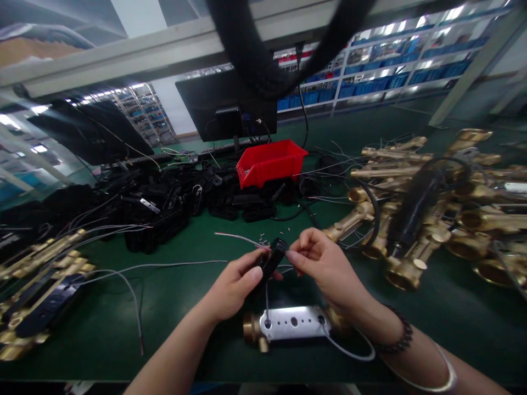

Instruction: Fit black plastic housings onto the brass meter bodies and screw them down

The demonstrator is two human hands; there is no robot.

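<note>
Head view: left hand (235,286) has a black housing (270,261) gripped at 6 o'clock of center. Right hand (323,263) is at its 3 o'clock, fingertips bunched by the top end, kinda blurry so can't tell if they're pinching anything. Brass fitting (304,325) lies at the housing's 5 o'clock, red bin (280,171) at 12.

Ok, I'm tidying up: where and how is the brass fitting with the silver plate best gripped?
Likely the brass fitting's rounded left end, from the left: it juts past the silver plate, while the right hand partly hides the other end.
</note>
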